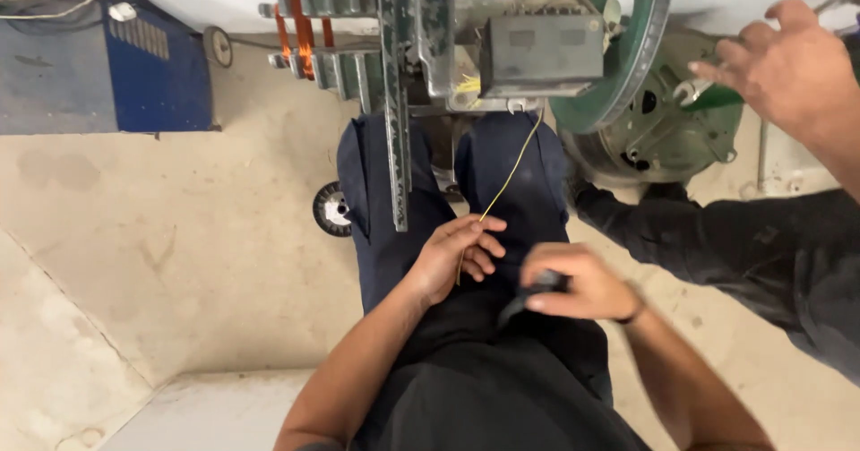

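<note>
Down over my lap, just near of the grey-green metal machine (403,48), is where both my hands are right now. My left hand (457,258) has a thin yellow wire (506,178) pinched in the fingers, thumb side closed on it, with a short tail poking out below the grip. The wire runs up and away to the right, ending under the dark grey box (540,52) mounted on the machine, where there's a little tuft of yellow strands too. It looks fairly taut between my fingers and the box.

My right hand (578,283) is curled around a small dark tool (528,297), sitting just right of the left hand and a bit nearer to me. Can't honestly tell what kind of tool it is, since my fingers cover most of it.

So I'd say I'm at the hold-the-wire-steady, bring-the-tool-over stage. The tool isn't touching the wire yet. The next bit looks like it needs the left hand to keep tension while the right closes that small gap, working on the free end below my fingers.

Off to the far right, another person's hand (788,66) is up at the big green wheel (627,48), holding what looks like a spanner, dark sleeve (717,245) resting across near my knee. Worth not bumping into them.
</note>
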